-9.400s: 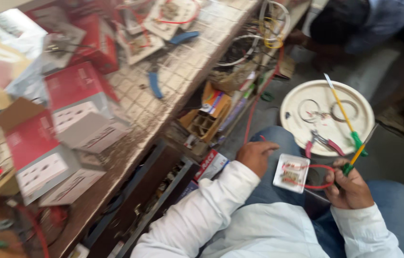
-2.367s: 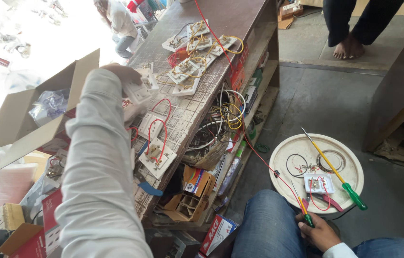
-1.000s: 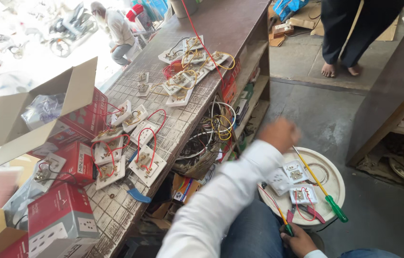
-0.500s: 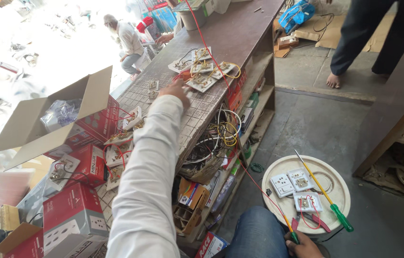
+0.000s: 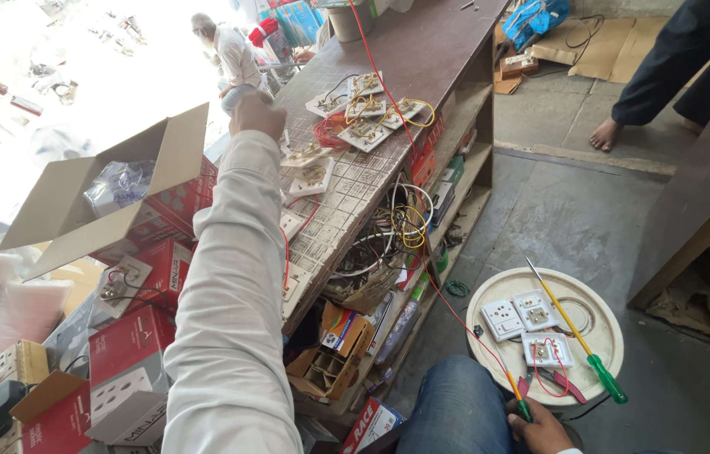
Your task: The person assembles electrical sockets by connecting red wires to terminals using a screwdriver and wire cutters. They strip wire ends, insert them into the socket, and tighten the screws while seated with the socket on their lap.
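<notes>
My left hand [image 5: 258,115] is stretched over the worktop [image 5: 422,59], fingers curled together; whether they grip anything, I cannot tell. It sits just short of the wired switch plates [image 5: 363,118], likely laid there for easy reach. My right hand [image 5: 544,424], below the white lid [image 5: 603,315], has fingers clamped on the small screwdriver [image 5: 516,395]. Three more plates [image 5: 527,324] rest on the lid, which serves as a tray.
</notes>
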